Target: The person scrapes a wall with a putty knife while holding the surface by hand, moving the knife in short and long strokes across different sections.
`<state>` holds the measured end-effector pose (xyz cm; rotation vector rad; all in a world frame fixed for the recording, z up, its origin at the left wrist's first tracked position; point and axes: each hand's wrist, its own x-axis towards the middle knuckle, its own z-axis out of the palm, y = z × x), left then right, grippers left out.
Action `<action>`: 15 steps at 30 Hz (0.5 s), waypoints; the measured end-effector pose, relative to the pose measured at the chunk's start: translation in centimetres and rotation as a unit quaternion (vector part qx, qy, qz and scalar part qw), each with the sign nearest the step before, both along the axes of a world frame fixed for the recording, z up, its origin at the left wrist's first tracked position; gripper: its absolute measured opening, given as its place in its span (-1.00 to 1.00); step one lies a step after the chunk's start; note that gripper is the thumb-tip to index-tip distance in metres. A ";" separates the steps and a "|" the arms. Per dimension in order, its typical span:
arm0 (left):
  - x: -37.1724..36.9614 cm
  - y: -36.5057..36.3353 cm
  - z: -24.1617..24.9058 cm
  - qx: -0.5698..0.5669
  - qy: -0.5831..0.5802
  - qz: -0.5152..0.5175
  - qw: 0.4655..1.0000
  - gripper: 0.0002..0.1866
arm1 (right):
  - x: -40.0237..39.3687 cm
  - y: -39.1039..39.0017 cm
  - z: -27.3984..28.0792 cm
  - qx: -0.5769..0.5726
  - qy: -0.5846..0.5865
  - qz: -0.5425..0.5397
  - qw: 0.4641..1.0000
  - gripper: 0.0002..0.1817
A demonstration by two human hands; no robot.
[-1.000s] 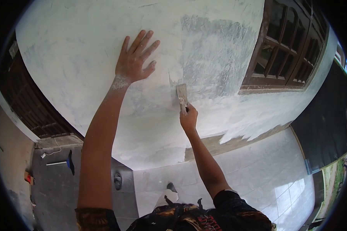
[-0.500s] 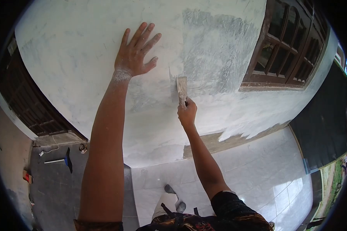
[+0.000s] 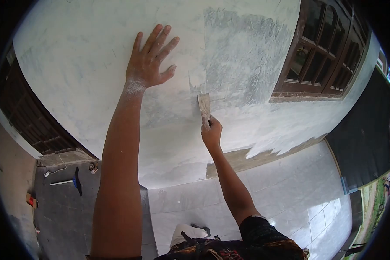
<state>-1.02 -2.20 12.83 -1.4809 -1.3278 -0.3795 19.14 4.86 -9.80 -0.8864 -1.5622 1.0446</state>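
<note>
My left hand (image 3: 148, 60) lies against the white-coated wall (image 3: 95, 73) with its fingers spread, and whitish dust covers its wrist and fingertips. In my right hand (image 3: 211, 131) is a putty knife (image 3: 204, 104), gripped by the handle with its blade up against the wall. The blade looks smeared with pale filler. Just above and to the right of it, a grey, streaky patch (image 3: 242, 56) stands out from the whiter coat around it.
A brown wooden window (image 3: 320, 52) is at the upper right, a dark wooden door (image 3: 34, 112) at the left. Bare grey-brown wall (image 3: 234, 161) runs along the base above the tiled floor (image 3: 264, 190). A blue-headed broom (image 3: 76, 181) lies on the darker floor.
My right hand and the putty knife have moved slightly down the wall. My left hand stays flat on the wall, and the view has shifted a little.
</note>
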 end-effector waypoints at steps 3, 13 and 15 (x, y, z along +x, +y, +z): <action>0.1 -0.1 -0.3 -0.007 -0.002 0.009 1.000 -0.08 | -0.1 0.3 2.1 0.033 0.012 0.003 0.999 -0.43; -0.2 0.0 0.0 -0.011 -0.001 0.004 1.000 -0.05 | -0.4 -0.4 1.5 0.009 -0.005 0.004 1.000 -0.40; -0.2 0.0 0.1 -0.011 -0.002 0.004 1.000 -0.05 | -0.6 0.0 2.3 0.028 -0.008 -0.006 1.000 -0.40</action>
